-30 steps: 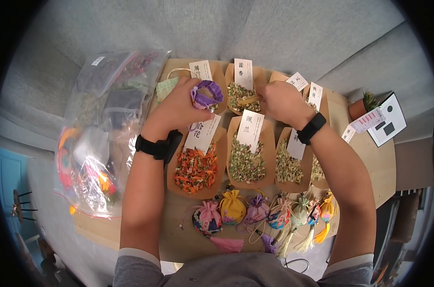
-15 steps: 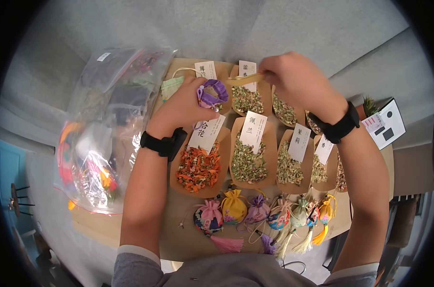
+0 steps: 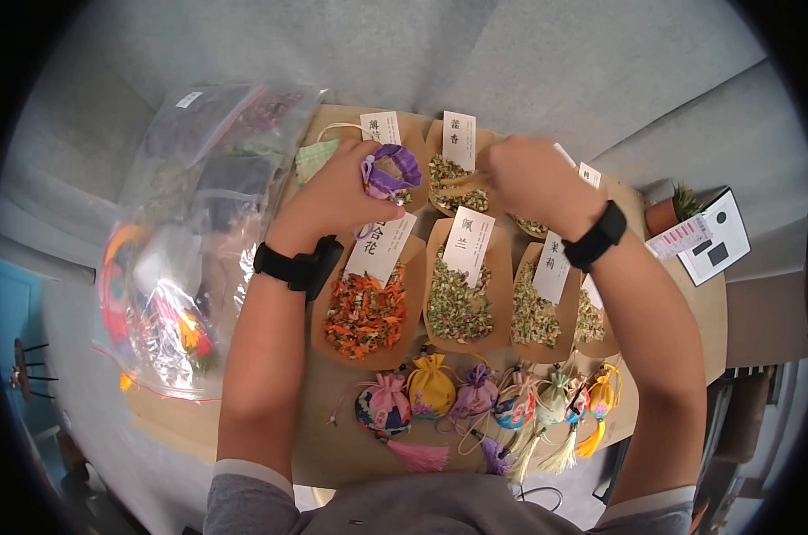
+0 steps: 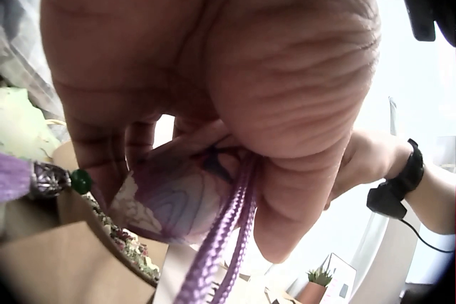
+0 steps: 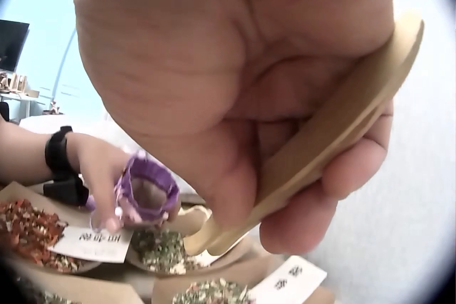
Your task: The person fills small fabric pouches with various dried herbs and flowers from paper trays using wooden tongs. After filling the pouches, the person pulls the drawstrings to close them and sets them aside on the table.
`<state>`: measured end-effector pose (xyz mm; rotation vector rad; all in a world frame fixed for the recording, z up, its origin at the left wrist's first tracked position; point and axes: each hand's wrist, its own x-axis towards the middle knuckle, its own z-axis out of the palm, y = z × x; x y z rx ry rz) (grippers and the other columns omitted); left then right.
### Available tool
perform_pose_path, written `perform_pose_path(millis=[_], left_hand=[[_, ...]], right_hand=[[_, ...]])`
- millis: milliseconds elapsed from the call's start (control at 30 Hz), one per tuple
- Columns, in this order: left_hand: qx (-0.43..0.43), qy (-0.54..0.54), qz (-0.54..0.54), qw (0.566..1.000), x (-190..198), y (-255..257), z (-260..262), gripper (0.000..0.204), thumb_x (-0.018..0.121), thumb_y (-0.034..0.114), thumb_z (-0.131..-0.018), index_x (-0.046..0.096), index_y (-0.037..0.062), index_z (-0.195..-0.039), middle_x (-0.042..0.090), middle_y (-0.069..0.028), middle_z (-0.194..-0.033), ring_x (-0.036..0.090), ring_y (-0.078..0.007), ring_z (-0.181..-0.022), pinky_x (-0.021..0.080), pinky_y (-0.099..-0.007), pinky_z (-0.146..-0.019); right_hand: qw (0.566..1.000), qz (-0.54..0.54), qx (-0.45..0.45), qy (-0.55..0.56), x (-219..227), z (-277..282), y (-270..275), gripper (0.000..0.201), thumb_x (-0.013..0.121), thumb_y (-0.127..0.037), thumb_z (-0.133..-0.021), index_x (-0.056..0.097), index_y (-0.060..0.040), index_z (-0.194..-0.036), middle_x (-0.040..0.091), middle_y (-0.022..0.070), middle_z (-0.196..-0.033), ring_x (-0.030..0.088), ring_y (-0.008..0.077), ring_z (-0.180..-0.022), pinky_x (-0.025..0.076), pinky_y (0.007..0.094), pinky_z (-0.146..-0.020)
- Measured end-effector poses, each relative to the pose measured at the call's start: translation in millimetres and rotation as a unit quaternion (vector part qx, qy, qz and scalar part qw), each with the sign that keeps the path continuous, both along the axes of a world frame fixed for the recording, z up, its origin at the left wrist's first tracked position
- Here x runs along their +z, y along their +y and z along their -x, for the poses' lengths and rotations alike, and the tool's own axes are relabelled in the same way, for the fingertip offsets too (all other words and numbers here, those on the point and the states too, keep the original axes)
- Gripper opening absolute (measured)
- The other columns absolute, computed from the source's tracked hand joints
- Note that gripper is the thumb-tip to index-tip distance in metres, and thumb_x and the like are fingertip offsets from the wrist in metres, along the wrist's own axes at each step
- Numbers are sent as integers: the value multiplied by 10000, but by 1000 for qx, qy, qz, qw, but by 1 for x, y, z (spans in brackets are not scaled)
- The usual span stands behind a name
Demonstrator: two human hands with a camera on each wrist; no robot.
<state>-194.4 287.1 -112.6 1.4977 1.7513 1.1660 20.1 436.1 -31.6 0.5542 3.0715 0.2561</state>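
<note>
Purple pouch (image 3: 385, 184), mouth open, is gripped by the left hand (image 3: 340, 192) near the table (image 3: 332, 432)'s far edge, just left of wooden tongs (image 5: 320, 140) clasped in the right hand (image 3: 546, 181), their long axis running across a herb tray (image 3: 487, 144) towards it.

Two rows of herb trays (image 3: 502, 290) on the tabletop (image 3: 328, 450)
Drawstring sachets (image 3: 431, 389) lie before them, a plastic bag (image 3: 168, 267) left, a potted plant (image 3: 663, 217) right.

Brown table (image 3: 332, 446): filled trays (image 3: 502, 276), tasselled pouches (image 3: 431, 388) (in rough row), clear plastic bag (image 3: 181, 294).
</note>
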Motion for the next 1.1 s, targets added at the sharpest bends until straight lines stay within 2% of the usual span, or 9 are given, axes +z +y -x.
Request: perform_pose_path(millis=[233, 300, 400, 500, 633, 700, 900, 1000, 1100], left_hand=[[-5, -4, 13, 1000, -1, 1, 1, 686, 876, 145, -669, 585, -29, -1265, 524, -127, -1263, 587, -237, -1154, 475, -338, -1003], [-2, 16, 4, 1000, -2, 1, 2, 686, 875, 141, -668, 582, -28, -1265, 525, -122, -1255, 592, -234, -1142, 479, -335, -996], [0, -3, 8, 1000, -5, 2, 1, 690, 874, 143, -669, 580, -25, -1270, 525, -123, -1248, 593, -233, -1141, 480, -336, -995], [-4, -15, 12, 1000, -5, 2, 1, 690, 874, 147, -669, 580, -20, -1271, 523, -121, -1239, 590, -232, -1143, 480, -341, -994], [-7, -5, 10, 1000, -4, 2, 2, 683, 874, 152, -671, 584, -14, -1267, 526, -117, -1226, 589, -231, -1137, 481, -342, -992], [-23, -5, 11, 1000, -4, 3, 3, 844, 884, 217, -650, 516, -60, -1358, 507, -158, -1248, 605, -293, -1122, 499, -359, -967], [-18, 11, -4, 1000, -9, 3, 4, 817, 885, 214, -644, 539, -42, -1337, 512, -150, -1224, 610, -289, -1104, 507, -361, -942], [-19, 4, 9, 1000, -3, 2, 2, 689, 880, 170, -673, 583, -17, -1266, 532, -119, -1227, 591, -231, -1123, 484, -337, -985], [-21, -8, 18, 1000, -1, 1, 1, 693, 880, 174, -675, 579, -23, -1268, 532, -121, -1231, 591, -234, -1125, 484, -336, -986]], right_hand=[[999, -6, -47, -26, -18, -8, 7, 103, 635, -73, -809, 713, -5, -813, 701, 185, -816, 699, 369, -817, 572, 438, -699], [989, 41, -122, -67, 2, -12, 8, 125, 624, -80, -804, 711, 10, -816, 705, 206, -851, 695, 383, -837, 562, 465, -718], [984, 57, -149, -76, -19, -21, 31, 159, 623, -104, -799, 710, 28, -816, 704, 234, -875, 688, 400, -854, 547, 477, -767], [977, 158, -130, -67, -26, -22, 36, 209, 567, -53, -824, 725, 35, -928, 706, 243, -920, 680, 400, -883, 534, 452, -805], [966, 202, -148, -59, -31, -17, 33, 219, 564, -62, -842, 727, 37, -949, 706, 235, -916, 678, 393, -881, 525, 447, -805], [970, 210, -113, -42, -32, -15, 30, 230, 574, -79, -849, 731, 27, -979, 704, 237, -903, 678, 389, -862, 525, 448, -789], [989, 135, -59, -26, -30, -15, 14, 195, 594, -88, -839, 712, 6, -963, 696, 211, -837, 677, 381, -828, 533, 458, -769], [993, 73, -82, -39, -31, -10, 3, 208, 612, -40, -819, 732, -31, -988, 708, 196, -862, 699, 368, -850, 563, 463, -781], [994, 60, -80, -37, -32, -9, 3, 244, 617, -37, -810, 721, -28, -1031, 707, 198, -855, 700, 373, -854, 567, 462, -772]])
